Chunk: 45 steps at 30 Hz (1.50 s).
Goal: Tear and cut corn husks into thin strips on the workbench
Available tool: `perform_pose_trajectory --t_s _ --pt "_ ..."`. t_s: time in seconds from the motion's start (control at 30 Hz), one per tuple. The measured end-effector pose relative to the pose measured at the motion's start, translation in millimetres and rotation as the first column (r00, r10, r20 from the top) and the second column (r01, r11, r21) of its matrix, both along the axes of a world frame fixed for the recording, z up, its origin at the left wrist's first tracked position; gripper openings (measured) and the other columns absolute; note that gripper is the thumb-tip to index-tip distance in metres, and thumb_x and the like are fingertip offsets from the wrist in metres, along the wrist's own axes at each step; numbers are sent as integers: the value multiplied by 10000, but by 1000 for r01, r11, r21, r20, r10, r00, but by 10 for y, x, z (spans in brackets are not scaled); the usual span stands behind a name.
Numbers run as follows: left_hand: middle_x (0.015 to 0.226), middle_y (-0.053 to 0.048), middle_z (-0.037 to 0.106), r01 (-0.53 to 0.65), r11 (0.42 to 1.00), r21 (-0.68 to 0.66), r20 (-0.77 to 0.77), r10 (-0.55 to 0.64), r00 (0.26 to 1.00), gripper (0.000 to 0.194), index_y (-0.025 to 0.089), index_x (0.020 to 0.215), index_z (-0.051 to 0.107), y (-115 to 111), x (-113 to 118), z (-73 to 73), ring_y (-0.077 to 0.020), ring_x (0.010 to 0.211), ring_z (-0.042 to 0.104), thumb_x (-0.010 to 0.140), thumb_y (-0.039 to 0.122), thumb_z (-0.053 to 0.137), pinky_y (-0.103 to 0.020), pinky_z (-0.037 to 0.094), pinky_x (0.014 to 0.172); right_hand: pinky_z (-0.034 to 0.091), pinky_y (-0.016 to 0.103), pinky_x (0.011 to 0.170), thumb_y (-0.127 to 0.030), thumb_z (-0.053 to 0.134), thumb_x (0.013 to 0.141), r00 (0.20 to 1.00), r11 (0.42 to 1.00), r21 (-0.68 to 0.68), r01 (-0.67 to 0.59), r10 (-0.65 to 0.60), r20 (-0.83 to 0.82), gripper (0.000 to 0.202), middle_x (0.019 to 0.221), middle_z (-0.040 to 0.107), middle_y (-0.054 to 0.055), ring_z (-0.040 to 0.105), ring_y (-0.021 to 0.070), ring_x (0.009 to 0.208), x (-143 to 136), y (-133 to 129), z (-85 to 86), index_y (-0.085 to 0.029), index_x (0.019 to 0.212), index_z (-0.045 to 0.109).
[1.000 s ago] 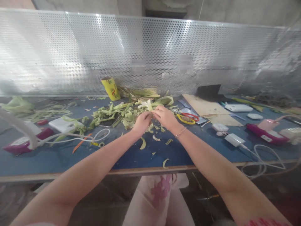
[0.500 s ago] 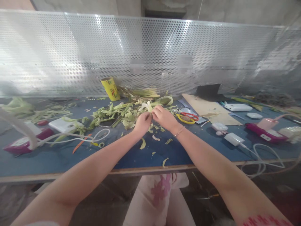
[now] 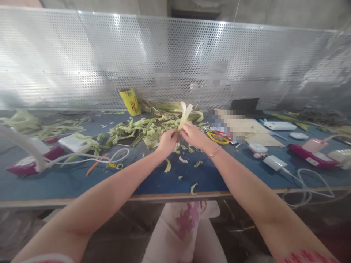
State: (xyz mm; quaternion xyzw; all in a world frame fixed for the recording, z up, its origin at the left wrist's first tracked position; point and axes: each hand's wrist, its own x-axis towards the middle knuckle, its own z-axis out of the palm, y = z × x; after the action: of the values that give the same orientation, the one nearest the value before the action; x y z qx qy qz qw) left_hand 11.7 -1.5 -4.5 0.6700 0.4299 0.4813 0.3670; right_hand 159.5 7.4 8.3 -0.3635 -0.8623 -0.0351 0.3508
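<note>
My right hand [image 3: 193,136] is closed on a pale leafy piece [image 3: 185,115], whose whitish strips stand up above the fingers. Close beside it, my left hand [image 3: 168,141] has its fingers pinched near the base of that piece; what they hold is too small to tell. A heap of green plant pieces [image 3: 126,131] spreads behind and to the left of both hands. Small peelings, among them a curved yellow-green one [image 3: 168,165], lie on the blue tabletop [image 3: 153,182] in front.
A yellow can-shaped container [image 3: 130,102] stands behind the heap. Yellow-handled scissors [image 3: 218,138] and brown cardboard [image 3: 246,126] lie right. Power strips [image 3: 312,157], a white charger [image 3: 275,163] and cables lie at the sides. A perforated metal panel [image 3: 109,62] rises behind.
The pale leafy piece now stands taller and more upright above my fingers. My hands stay close together, with my right hand's grip slightly shifted. The whole view has shifted slightly.
</note>
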Motion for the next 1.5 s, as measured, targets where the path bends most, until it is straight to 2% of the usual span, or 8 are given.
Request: perform_pose_trajectory --t_s 0.2,0.37,0.6,0.8,0.9,1.13,1.33,1.5 --pt "686 -15 584 65 987 -150 266 -23 964 105 141 680 598 -29 30 38 -103 612 508 732 197 526 -252 461 639 419 276 755 -127 491 836 963 999 -35 -12 2 -270 138 781 548 29 528 151 790 -49 57 -66 -166 733 574" --pt "649 -3 561 184 947 -265 491 -32 871 69 122 648 579 -78 43 96 -69 580 489 676 175 612 -227 454 635 426 276 734 -148 537 823 936 999 46 -9 25 -351 111 767 589 26 543 153 781 -86 44 -94 -173 760 626" --pt "634 1 569 231 917 -326 578 0 816 87 112 668 598 -121 52 144 -53 557 500 648 154 672 -194 451 594 431 257 606 -154 581 788 892 1000 6 29 -23 -451 70 778 581 26 538 141 699 -101 36 -91 -178 762 642" --pt "646 -5 590 253 900 -355 601 12 799 21 107 700 622 -100 49 122 -54 550 517 681 112 629 -193 463 586 443 278 738 -173 476 863 978 994 104 19 4 -209 173 885 588 53 559 164 835 -44 17 -82 -185 860 648" --pt "626 -10 587 255 901 -352 603 9 798 38 100 682 619 -99 45 123 -49 535 512 709 95 592 -182 454 576 440 279 713 -168 429 874 998 995 97 33 -27 -56 229 943 579 55 557 163 813 -13 19 -91 -205 942 644" --pt "622 -4 573 218 912 -347 585 29 811 37 110 646 604 -110 59 123 -49 535 497 668 110 634 -192 448 588 450 266 732 -183 378 901 999 993 118 30 -26 -33 268 947 564 62 551 146 811 6 54 -104 -182 954 640" --pt "605 3 557 170 946 -275 503 -9 864 69 112 615 619 -106 75 62 -55 549 479 627 166 661 -197 414 572 444 258 669 -193 369 918 984 975 215 59 -94 153 259 883 544 60 523 133 731 28 23 -66 -167 856 619" --pt "569 10 535 209 941 -267 524 -40 851 142 119 575 594 -92 72 39 -64 561 484 580 209 704 -209 421 593 454 304 735 -182 322 925 972 967 252 25 -83 221 296 849 551 86 530 182 849 19 14 -50 -160 807 592"
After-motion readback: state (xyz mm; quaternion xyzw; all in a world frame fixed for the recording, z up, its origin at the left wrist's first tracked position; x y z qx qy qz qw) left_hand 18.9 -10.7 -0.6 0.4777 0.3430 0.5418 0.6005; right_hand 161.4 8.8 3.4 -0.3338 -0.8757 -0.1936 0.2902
